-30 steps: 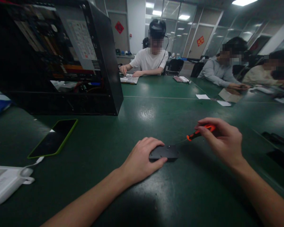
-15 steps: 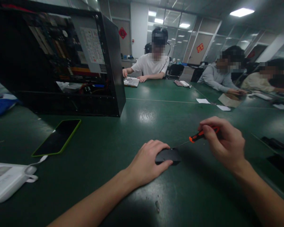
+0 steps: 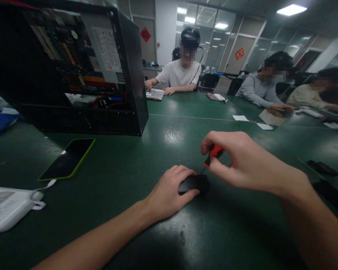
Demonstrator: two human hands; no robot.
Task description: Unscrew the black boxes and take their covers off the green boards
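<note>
Thumb and fingers of my left hand (image 3: 176,193) grip a small black box-shaped part (image 3: 193,183) by its left end, low on the green table (image 3: 124,161). What kind of part it is does not show. In my right hand (image 3: 233,157) is an orange and black screwdriver (image 3: 214,152), pinched between thumb and fingers. Its thin shaft slants down to the far edge of the black part; whether the tip sits in a screw cannot be made out.
An opened black computer case (image 3: 131,82) stands at the back left. Before it lie a phone (image 3: 69,159) in a green case and a white power bank (image 3: 9,208) with a cable. Across the table a person in a white shirt (image 3: 180,77) works; two more people sit at the right.
My right hand has moved left and turned, bringing the screwdriver from a flat slant to a steeper angle over the black part. My left hand keeps its grip.
</note>
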